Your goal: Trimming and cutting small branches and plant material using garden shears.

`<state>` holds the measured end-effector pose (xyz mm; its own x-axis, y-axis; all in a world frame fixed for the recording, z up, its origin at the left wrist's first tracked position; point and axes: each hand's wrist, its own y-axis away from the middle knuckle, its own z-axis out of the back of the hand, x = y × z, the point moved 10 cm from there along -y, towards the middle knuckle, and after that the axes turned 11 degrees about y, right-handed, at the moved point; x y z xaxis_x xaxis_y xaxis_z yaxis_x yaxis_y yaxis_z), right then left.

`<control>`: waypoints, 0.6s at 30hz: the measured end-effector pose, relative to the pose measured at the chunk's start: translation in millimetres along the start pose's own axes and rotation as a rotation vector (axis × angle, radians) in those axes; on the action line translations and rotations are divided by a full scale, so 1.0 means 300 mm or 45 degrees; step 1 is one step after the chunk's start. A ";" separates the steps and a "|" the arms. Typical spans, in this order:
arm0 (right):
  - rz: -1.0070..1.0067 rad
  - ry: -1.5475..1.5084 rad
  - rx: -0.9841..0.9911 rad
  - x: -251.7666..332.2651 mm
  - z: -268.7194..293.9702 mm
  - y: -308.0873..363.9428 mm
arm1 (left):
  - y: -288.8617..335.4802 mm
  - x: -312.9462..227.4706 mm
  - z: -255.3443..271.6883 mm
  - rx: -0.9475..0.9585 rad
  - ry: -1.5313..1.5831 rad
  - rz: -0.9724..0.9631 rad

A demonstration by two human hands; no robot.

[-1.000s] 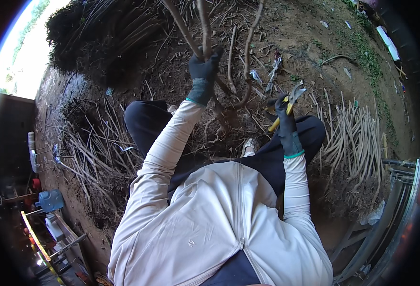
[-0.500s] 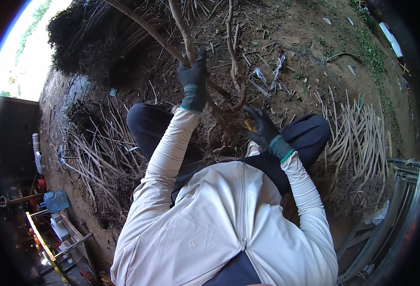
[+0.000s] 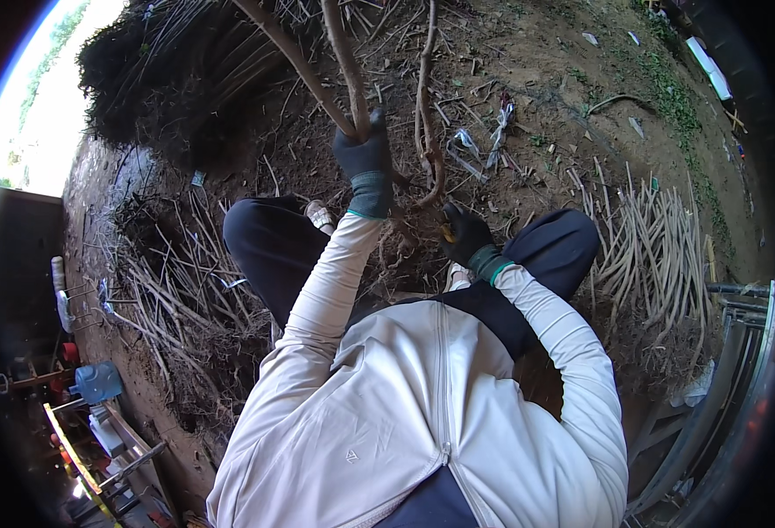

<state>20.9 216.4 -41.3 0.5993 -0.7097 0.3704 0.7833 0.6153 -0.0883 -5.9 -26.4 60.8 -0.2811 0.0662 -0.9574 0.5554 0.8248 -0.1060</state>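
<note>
My left hand (image 3: 366,158), in a dark glove with a green cuff edge, is wrapped round the woody stems (image 3: 344,62) of a bare plant. Its stems point away from me, and its tangled roots (image 3: 402,244) hang between my knees. Another curved stem (image 3: 426,114) rises beside the hand and seems to belong to the same plant. Close to the right side of the roots is my gloved right hand (image 3: 470,236), closed on a yellow-handled tool (image 3: 447,233). Most of that tool is hidden by the fingers, so its kind does not show.
Thin rooted stems lie in a bundle (image 3: 651,246) on the right and a heap (image 3: 172,295) on the left. A darker pile (image 3: 176,79) stands at the far left. Plastic strips (image 3: 500,132) lie on the soil ahead. A blue water jug (image 3: 99,382) and metal frame (image 3: 730,378) flank me.
My left hand has shifted slightly right and nearer, tilting the stems with it. My right hand has drawn slightly left, and less of the yellow tool shows. The view has turned a little.
</note>
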 end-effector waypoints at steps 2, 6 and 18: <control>0.020 -0.043 0.027 -0.008 0.021 -0.025 | -0.024 0.005 0.026 -0.080 0.042 -0.010; -0.016 -0.036 0.014 -0.040 0.074 -0.052 | -0.094 0.037 0.085 -0.187 0.117 0.068; 0.242 0.214 0.008 0.181 0.331 -0.085 | -0.101 0.097 -0.103 0.956 0.545 0.692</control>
<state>17.1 196.1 72.8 0.7553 -0.6276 0.1888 0.6531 0.7450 -0.1359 -55.1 -32.3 44.3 -0.0189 0.6435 -0.7652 0.9972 0.0676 0.0322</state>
